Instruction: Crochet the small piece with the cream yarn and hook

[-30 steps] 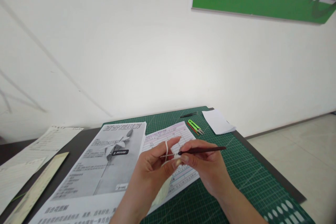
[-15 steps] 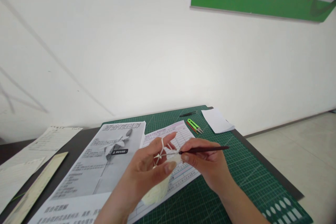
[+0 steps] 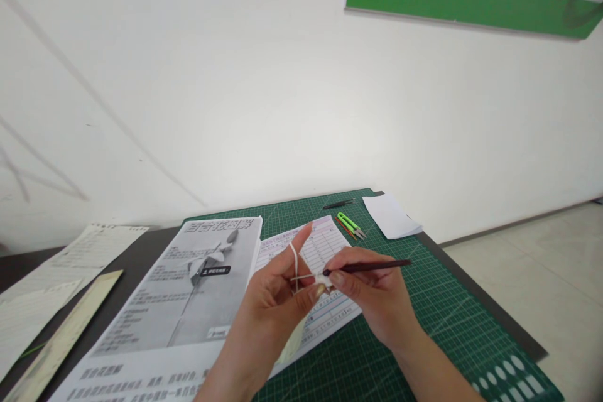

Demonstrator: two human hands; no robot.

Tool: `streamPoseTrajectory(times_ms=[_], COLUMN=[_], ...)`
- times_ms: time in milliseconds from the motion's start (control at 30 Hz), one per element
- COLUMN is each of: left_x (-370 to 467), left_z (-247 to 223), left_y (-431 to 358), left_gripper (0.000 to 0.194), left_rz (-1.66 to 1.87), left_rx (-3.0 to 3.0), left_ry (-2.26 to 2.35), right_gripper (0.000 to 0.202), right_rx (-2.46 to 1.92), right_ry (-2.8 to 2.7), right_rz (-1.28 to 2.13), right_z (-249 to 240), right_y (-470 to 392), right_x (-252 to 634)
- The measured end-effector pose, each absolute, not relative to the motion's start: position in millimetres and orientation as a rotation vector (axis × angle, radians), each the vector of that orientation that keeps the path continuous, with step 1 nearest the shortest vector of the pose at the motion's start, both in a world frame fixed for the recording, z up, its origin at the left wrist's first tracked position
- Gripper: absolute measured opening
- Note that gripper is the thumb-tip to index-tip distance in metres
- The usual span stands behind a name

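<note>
Snips (image 3: 349, 225) lie on the mat (image 3: 443, 308) — booklet (image 3: 155, 308) to their left, ruler (image 3: 73, 326) farther left, hands (image 3: 374, 292) in front.

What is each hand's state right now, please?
Left hand: closed, pinching the white piece, white yarn over one finger.
Right hand: closed, holding the dark-handled tool.

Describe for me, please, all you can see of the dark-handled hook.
The hook has a slim reddish-brown handle and a thin, metallic-looking shaft. It is held nearly level above the printed sheet, its handle gripped in the right hand. The shaft points toward the left hand, beside white yarn; its tip is too small to judge.
</note>
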State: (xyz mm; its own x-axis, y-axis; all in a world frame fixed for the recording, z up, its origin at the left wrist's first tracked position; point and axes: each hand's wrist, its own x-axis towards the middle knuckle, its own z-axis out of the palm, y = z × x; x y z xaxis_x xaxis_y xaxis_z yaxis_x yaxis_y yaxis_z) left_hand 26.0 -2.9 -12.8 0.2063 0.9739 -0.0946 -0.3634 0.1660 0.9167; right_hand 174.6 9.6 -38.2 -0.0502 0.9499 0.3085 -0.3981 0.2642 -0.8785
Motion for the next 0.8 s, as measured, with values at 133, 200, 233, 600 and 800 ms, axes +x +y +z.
streamPoseTrajectory(times_ms=[133,200,233,600,800], left_x=[28,29,30,40,28], left_z=[-14,-13,-13,-21,-14], left_y=[-3,-4,-4,-3,1], left_gripper=[0.066,0.066,0.065,0.08,0.066], left_rz=[1.19,1.227,1.254,1.429,1.248], left_rx=[0.865,0.852,0.855,0.758,0.654], left_ry=[0.816,0.826,0.844,0.916,0.772], right_gripper=[0.008,0.01,0.011,0.043,0.049], right_rx=[-0.584,-0.598,-0.609,-0.674,-0.579], right_ry=[-1.015,-0.923,-0.894,-1.572,-1.605], right_rz=[1.369,1.416,1.419,0.349,0.286], right_z=[-39,-40,-41,-48,-51], right_y=[13,14,15,-1,1], right_x=[175,175,175,171,171])
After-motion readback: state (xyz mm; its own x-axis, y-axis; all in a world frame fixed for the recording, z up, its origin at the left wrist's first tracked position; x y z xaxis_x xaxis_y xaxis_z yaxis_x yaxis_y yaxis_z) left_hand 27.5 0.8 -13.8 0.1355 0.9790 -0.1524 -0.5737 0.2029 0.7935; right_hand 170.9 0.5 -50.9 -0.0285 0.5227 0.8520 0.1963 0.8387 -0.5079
